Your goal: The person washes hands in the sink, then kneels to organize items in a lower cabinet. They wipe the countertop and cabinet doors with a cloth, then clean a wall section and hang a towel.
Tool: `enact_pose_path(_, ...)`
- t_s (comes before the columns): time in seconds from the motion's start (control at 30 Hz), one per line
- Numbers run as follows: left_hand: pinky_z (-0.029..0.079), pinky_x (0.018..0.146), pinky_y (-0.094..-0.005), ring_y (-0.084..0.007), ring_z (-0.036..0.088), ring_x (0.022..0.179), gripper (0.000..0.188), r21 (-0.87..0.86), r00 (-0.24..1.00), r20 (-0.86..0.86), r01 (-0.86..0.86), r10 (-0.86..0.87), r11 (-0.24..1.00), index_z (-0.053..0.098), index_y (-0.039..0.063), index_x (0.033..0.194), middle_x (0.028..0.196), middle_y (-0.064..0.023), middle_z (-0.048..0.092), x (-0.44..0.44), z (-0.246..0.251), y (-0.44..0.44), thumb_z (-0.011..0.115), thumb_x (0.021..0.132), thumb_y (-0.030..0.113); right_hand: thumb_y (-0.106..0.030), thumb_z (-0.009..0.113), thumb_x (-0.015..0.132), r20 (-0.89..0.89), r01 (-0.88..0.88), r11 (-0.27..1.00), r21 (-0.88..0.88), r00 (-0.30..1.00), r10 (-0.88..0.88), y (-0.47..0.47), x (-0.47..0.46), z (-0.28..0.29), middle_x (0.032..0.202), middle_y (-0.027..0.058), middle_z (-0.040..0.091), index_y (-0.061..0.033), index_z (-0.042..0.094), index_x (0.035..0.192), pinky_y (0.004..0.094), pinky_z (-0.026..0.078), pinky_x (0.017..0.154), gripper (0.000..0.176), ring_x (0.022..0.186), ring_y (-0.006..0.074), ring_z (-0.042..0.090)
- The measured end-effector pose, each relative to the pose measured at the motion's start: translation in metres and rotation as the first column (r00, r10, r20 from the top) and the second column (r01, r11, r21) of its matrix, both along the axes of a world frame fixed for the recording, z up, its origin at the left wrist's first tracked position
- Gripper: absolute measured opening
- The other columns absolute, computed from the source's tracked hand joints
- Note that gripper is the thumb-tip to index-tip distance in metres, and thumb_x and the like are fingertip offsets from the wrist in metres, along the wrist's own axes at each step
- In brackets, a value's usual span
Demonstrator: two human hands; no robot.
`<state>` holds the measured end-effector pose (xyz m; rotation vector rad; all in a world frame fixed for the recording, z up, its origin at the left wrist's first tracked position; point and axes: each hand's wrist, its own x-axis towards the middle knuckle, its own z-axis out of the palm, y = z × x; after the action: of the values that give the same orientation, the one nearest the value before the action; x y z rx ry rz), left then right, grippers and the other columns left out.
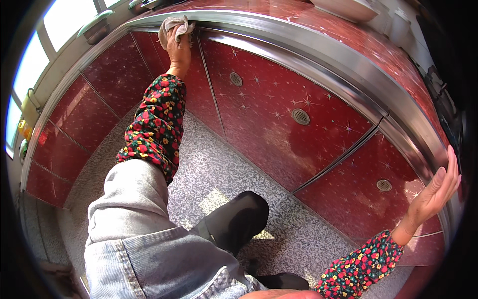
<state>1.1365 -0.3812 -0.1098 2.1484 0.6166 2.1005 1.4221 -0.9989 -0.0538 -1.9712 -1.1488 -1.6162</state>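
Note:
My left hand [179, 56] grips a crumpled beige cloth [175, 27]. It presses the cloth against the metal edge trim [231, 19] of the countertop, near the inner corner of the cabinets. Below it stand glossy red cabinet doors [269, 97] with a starburst pattern and long metallic handle strips [298, 63]. Over on the right, my right hand [433, 190] holds nothing; its fingers are stretched out along the countertop's metal edge, thumb apart. Floral sleeve covers [157, 123] are on both forearms.
Round metal vents [300, 116] are set in the doors. On the red marbled countertop [261, 8] stands a pale basin [347, 9]. A metal pot with a green lid [95, 30] sits by the window at left. Speckled floor [239, 172] lies under my dark shoes [239, 220].

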Motion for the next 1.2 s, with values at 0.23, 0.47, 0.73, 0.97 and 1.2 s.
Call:
enact_pose_path(0.23, 0.048, 0.09, -0.0302, -0.019, 0.059, 0.107, 0.036, -0.062, 0.838, 0.282, 0.503, -0.468, 0.862, 0.06, 0.006, 0.128, 0.114, -0.0072, 0.065, 0.014, -0.021, -0.012, 0.055, 0.101, 0.028, -0.031, 0.031, 0.11, -0.013, -0.014, 0.999, 0.045, 1.0, 0.015, 0.004, 0.006, -0.004, 0.133, 0.0034, 0.064, -0.0075, 0.061, 0.131, 0.0461, 0.022, 0.119, 0.043, 0.127, 0.0223, 0.055)
enact_pose_path(0.47, 0.046, 0.105, -0.0365, -0.0286, 0.052, 0.126, 0.038, -0.088, 0.838, 0.082, 0.545, -0.539, 0.834, 0.055, 0.001, 0.135, 0.141, -0.0154, 0.047, 0.077, -0.094, -0.176, 0.049, 0.105, 0.024, -0.033, 0.034, 0.109, -0.034, 0.02, 0.998, 0.064, 0.999, -0.017, 0.008, 0.005, -0.002, 0.134, 0.0027, 0.063, -0.0077, 0.061, 0.131, 0.0452, 0.021, 0.119, 0.043, 0.127, 0.022, 0.055)
enact_pose_path(0.73, 0.046, 0.103, -0.042, -0.0321, 0.058, 0.117, 0.036, 0.067, 0.631, -0.185, 0.773, -0.754, 0.63, 0.067, 0.012, 0.113, 0.125, -0.0119, 0.059, 0.121, -0.031, -0.318, 0.077, 0.079, 0.018, -0.033, 0.034, 0.109, -0.03, 0.071, 0.997, 0.02, 0.997, -0.07, -0.004, 0.002, 0.001, 0.135, 0.0039, 0.063, -0.006, 0.059, 0.133, 0.0458, 0.022, 0.119, 0.044, 0.127, 0.0241, 0.054)
enact_pose_path(0.97, 0.041, 0.102, -0.0385, -0.0333, 0.049, 0.117, 0.055, 0.203, 0.996, -0.057, 0.074, -0.063, 0.976, 0.064, 0.008, 0.118, 0.128, -0.0143, 0.053, 0.058, -0.056, -0.148, 0.062, 0.067, -0.011, -0.031, 0.034, 0.109, -0.026, 0.05, 0.998, 0.026, 0.998, -0.049, 0.003, -0.002, 0.002, 0.134, 0.005, 0.063, -0.005, 0.06, 0.132, 0.044, 0.025, 0.116, 0.043, 0.125, 0.0249, 0.054)
enact_pose_path(1.2, 0.05, 0.07, -0.0215, -0.007, 0.054, 0.088, 0.031, -0.094, 0.766, 0.386, 0.587, -0.514, 0.804, 0.045, 0.009, 0.122, 0.109, -0.0039, 0.056, 0.054, -0.097, -0.107, 0.055, 0.096, -0.005, -0.029, 0.041, 0.108, -0.015, 0.083, 0.992, 0.1, 0.997, -0.082, -0.008, 0.012, -0.003, 0.117, 0.0069, 0.069, -0.0068, 0.068, 0.124, 0.037, 0.038, 0.096, 0.039, 0.099, 0.0235, 0.057)
